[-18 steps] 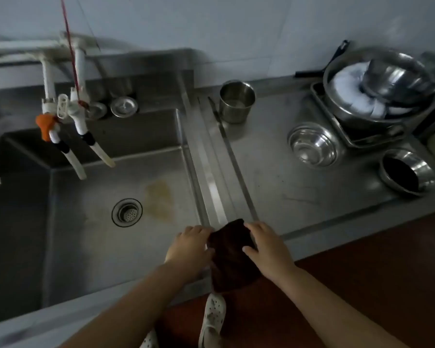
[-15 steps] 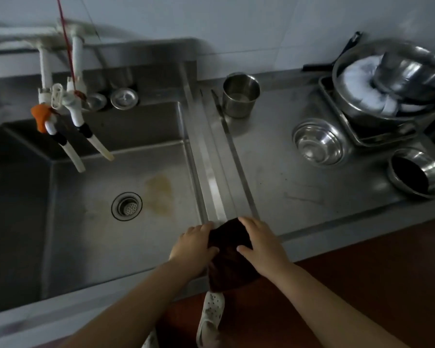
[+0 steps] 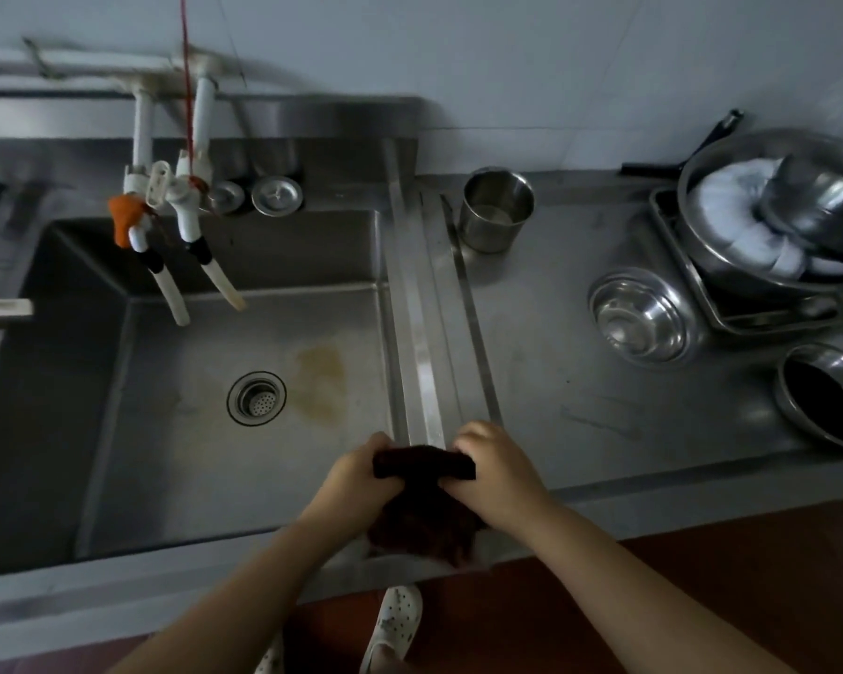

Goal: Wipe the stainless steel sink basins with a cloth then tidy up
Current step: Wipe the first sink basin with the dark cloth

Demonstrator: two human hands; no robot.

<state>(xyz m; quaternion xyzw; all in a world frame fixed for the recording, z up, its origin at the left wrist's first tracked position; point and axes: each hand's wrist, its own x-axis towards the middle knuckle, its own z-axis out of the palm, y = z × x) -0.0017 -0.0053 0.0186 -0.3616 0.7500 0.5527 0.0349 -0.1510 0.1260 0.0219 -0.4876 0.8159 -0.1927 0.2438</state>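
Note:
A dark brown cloth (image 3: 422, 520) hangs over the front edge of the steel divider between the sink basin (image 3: 176, 449) and the drainboard. My left hand (image 3: 356, 479) grips its upper left corner. The upper right corner is gripped by my right hand (image 3: 495, 471), and the top edge is folded into a band between my hands. The basin floor shows a round drain (image 3: 256, 398) and a yellowish stain (image 3: 320, 381) to its right.
White taps (image 3: 186, 226) with an orange part hang over the basin's back. Two drain plugs (image 3: 277, 196) lie on the back ledge. On the drainboard stand a steel cup (image 3: 497, 211), two steel bowls (image 3: 638, 316), and a tray with a big pan (image 3: 770, 221). My white shoe (image 3: 395, 625) is below.
Both hands have lifted and bunched the cloth's top edge, folding it toward me. The view has shifted slightly.

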